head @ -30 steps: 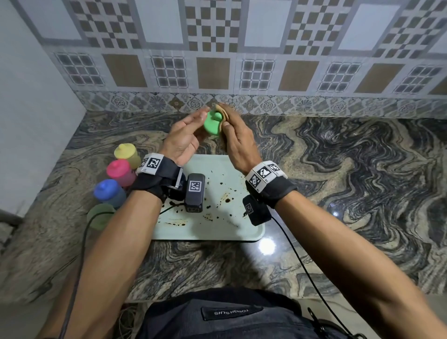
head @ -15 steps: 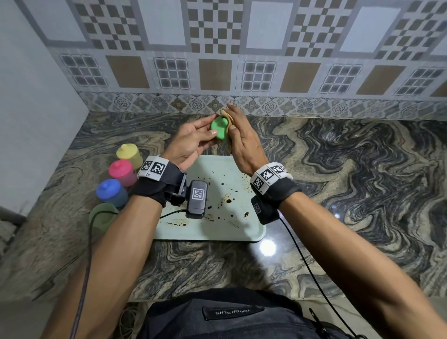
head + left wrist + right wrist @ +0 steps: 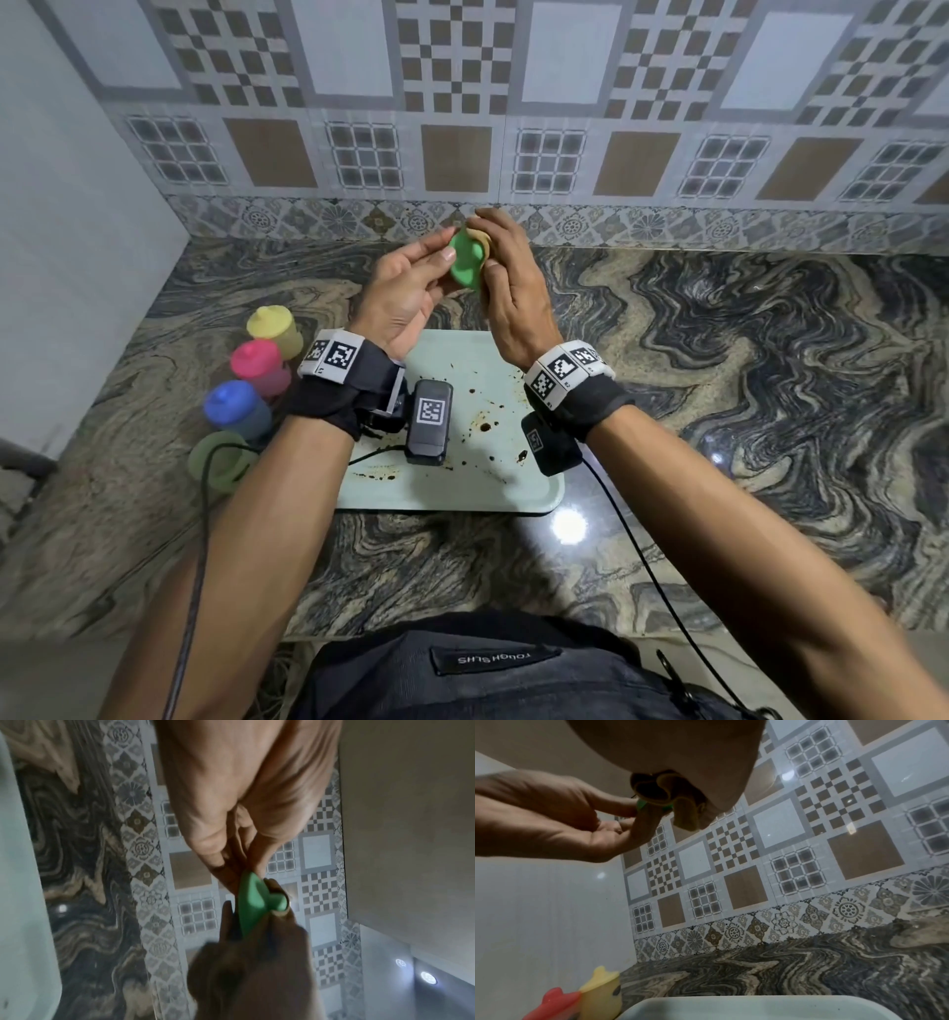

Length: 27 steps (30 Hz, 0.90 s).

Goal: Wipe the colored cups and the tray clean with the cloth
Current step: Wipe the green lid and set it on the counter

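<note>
A bright green cup (image 3: 467, 259) is held up in the air above the far edge of the pale green tray (image 3: 493, 488). My left hand (image 3: 411, 288) pinches the cup from the left with thumb and fingertips. My right hand (image 3: 506, 288) grips a tan cloth (image 3: 482, 239) and presses it against the cup's right side. The left wrist view shows the green cup (image 3: 253, 902) between both hands. The right wrist view shows the folded cloth (image 3: 664, 791) bunched under my right palm, with only a sliver of the cup (image 3: 641, 804). The tray carries dark brown stains (image 3: 485, 426).
Yellow (image 3: 274, 329), pink (image 3: 257, 367) and blue (image 3: 233, 411) cups and a pale green one (image 3: 221, 460) stand in a row left of the tray on the marbled counter (image 3: 744, 385). A tiled wall (image 3: 513, 128) closes the back, a plain wall (image 3: 67, 231) the left.
Both hands keep the green cup and cloth between them at about the same height; the cup has turned a little in my left fingers while the cloth rubs it.
</note>
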Tool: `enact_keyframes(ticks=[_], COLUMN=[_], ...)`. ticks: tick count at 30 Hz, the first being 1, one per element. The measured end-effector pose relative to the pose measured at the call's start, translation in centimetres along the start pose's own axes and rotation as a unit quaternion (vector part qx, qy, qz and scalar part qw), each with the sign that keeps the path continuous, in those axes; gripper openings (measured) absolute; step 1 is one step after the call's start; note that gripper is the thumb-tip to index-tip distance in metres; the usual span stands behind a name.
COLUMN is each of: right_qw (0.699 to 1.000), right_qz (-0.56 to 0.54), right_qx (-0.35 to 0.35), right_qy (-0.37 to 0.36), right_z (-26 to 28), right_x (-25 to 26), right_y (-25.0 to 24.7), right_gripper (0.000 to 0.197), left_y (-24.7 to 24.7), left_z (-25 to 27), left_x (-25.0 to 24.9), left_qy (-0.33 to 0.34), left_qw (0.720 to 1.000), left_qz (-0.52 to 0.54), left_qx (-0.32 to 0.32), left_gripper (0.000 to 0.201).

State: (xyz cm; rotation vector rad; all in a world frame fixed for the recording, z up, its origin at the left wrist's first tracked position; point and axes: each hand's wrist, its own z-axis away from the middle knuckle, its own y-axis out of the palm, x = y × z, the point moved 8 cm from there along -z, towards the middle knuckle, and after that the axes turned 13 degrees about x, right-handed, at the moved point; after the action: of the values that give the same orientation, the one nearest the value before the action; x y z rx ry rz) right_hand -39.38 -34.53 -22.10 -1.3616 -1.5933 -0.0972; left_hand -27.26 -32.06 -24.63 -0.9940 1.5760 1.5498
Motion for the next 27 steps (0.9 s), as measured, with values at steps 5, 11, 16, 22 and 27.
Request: enact_keyframes(ticks=[5,11,16,22,27], right_qw=[0.999,0.998,0.998,0.964,0.971], right_qz=[-0.017,-0.034,-0.047,-0.16,-0.097], right_qx=[0.047,-0.003,-0.012,-0.078,-0.131], right_qy=[-0.006,0.043,0.04,0.197,0.174], right_z=[-0.5,-0.9,-0.6,-1.9,0.3], right_x=[0.0,-0.2,-0.7,-4.4,-2.3], right_y=[0.5,0.5,0.2,-1.5,-2.2], right_gripper=[0.04,0.044,0.048,0.049,0.045], left_y=[-0.7,-1.1,-0.8,-0.9,-2.0], left_z=[-0.2,0.4,1.0,1.2,0.9], left_x=[-1.0,-0.1,0.4,0.3,0.1], left_qy=[-0.029,-0.002,-0.01,-0.021,-0.009], left_qw=[0.999,0.998,0.999,0.999,0.998], left_qz=[-0.036,0.017,-0.012,-0.043,-0.004], left_qx=[0.022,-0.062,-0.029,-0.016,-0.063], left_gripper=[0.038,0.026,0.034,0.033,0.035])
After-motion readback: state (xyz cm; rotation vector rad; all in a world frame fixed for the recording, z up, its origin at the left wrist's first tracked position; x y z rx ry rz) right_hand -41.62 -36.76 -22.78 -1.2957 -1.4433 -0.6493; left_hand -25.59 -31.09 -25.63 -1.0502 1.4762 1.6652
